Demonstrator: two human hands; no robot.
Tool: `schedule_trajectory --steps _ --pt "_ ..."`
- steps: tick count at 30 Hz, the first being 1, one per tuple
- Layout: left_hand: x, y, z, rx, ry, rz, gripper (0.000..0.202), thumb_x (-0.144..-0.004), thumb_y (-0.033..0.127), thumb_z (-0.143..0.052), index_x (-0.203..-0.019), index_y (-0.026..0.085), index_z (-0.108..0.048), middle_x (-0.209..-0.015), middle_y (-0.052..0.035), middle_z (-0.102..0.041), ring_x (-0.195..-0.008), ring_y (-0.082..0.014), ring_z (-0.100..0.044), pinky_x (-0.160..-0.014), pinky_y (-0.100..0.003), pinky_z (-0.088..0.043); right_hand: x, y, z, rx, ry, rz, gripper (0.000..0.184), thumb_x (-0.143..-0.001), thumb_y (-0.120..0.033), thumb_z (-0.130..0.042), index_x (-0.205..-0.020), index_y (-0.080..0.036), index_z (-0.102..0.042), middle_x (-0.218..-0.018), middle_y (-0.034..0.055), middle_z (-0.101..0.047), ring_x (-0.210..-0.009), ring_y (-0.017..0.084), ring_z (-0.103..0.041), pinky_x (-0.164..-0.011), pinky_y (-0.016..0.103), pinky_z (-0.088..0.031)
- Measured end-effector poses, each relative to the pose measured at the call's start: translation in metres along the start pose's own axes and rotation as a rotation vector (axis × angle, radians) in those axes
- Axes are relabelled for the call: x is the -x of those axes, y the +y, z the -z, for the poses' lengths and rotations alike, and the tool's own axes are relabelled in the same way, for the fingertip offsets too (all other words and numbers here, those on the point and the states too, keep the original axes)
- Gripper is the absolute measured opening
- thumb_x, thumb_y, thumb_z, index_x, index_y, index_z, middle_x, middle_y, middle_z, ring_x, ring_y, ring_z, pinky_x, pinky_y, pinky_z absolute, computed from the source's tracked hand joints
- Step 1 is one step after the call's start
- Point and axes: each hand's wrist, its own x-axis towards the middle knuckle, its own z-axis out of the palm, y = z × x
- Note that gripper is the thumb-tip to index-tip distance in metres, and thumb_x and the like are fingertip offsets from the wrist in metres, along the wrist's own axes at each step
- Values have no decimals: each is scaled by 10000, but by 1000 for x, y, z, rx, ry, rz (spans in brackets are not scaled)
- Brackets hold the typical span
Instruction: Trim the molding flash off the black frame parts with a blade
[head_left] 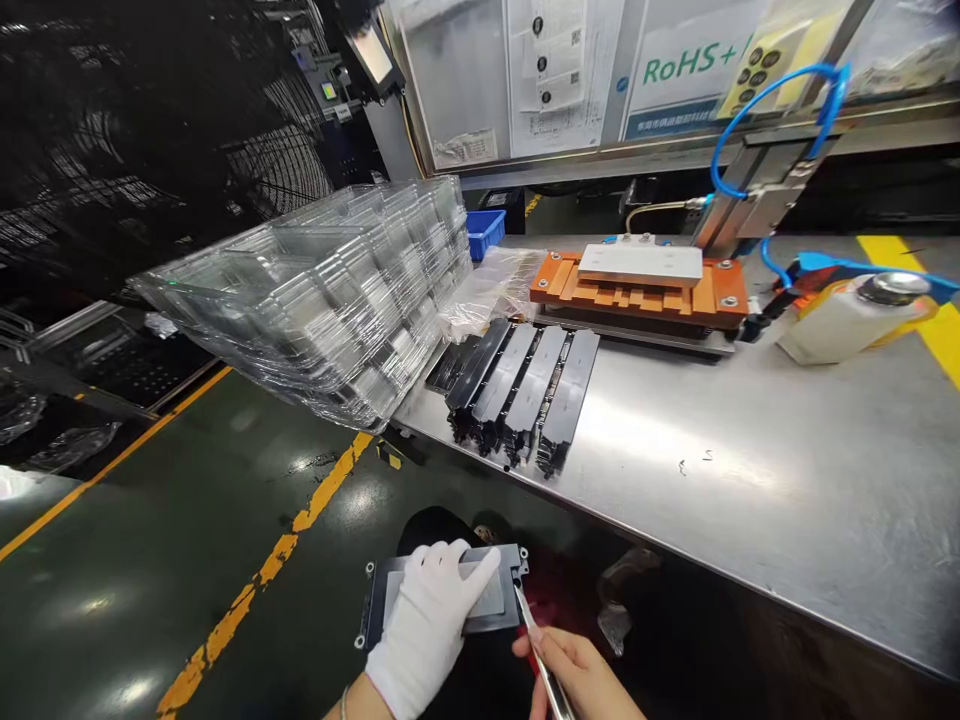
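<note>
The gloved left hand (436,608) clasps the dark panel (492,598), probably light, stiff and best held by its edges; the right hand (577,668) pinches a slim metal tool (524,606).

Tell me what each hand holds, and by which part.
The left hand holds the flat dark component across its face; the right hand, a slim tool behind its tip.

Flat black part (491,598) partly hidden beneath gloved left hand (427,612)
</note>
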Motion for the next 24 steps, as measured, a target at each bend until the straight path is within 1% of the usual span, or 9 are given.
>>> schedule_trajectory --steps 3,6,7,9,11,12,14,19,24 --pt "2 1 -2 24 -7 16 892 -635 -37 -453 -1449 323 -400 -1321 -176 -571 -1119 -354 -580 -941 -556 -445 5 -5 -2 -105 -33 -67 840 -642 -874 -500 -961 -114 -657 -439 -8 -568 -324 62 -392 -366 181 -235" --pt "4 0 1 97 -35 25 880 -624 5 -507 -1439 325 -419 -1327 -169 -565 -1127 -364 -565 -958 -559 -429 14 -12 11 -152 -27 -56 803 -731 -815 -507 -1110 -127 -670 -496 -11 -572 -376 90 -463 -394 194 -311" --pt "4 -1 3 119 -43 29 873 -627 18 -521 -1436 330 -423 -1329 -165 -564 -1135 -366 -558 -965 -560 -423 16 -15 18 -81 8 16 782 -769 -800 -489 -1165 -150 -669 -549 4 -601 -441 118 -529 -443 219 -387" --pt "5 -2 7 150 -56 36 868 -631 30 -544 -1435 336 -424 -1343 -161 -555 -1155 -367 -545 -985 -562 -409 20 -18 35 243 148 255 682 -842 -755 -453 -1237 -242 -667 -715 39 -660 -669 187 -640 -652 316 -510" --pt "5 -1 12 163 -73 35 883 -628 27 -560 -1441 341 -415 -1360 -163 -541 -1171 -367 -537 -998 -557 -401 21 -19 50 660 315 503 542 -897 -696 -434 -1252 -354 -660 -846 53 -673 -834 236 -648 -795 410 -505" --pt "5 -1 13 164 -81 33 892 -626 23 -564 -1444 342 -409 -1368 -165 -534 -1180 -367 -533 -1003 -554 -398 21 -19 56 835 380 597 487 -920 -667 -419 -1261 -400 -642 -873 51 -671 -844 245 -642 -792 434 -504" --pt "5 0 16 160 -95 30 908 -622 20 -574 -1452 344 -396 -1378 -169 -523 -1200 -373 -522 -1013 -553 -389 20 -19 63 1058 464 728 437 -956 -616 -387 -1286 -434 -608 -854 44 -667 -761 234 -638 -695 419 -518" --pt "6 -1 16 143 -126 -4 918 -624 23 -580 -1457 348 -376 -1385 -170 -511 -1198 -377 -524 -1013 -560 -391 19 -22 63 1259 503 935 374 -996 -474 -416 -1300 -362 -603 -813 31 -657 -676 183 -627 -613 336 -544" --pt "6 -6 17 147 -101 -94 889 -617 21 -557 -1431 334 -390 -1365 -165 -505 -1181 -370 -516 -990 -559 -401 22 -31 65 1337 450 1005 358 -1010 -407 -417 -1313 -332 -591 -788 24 -647 -651 166 -623 -581 293 -540"
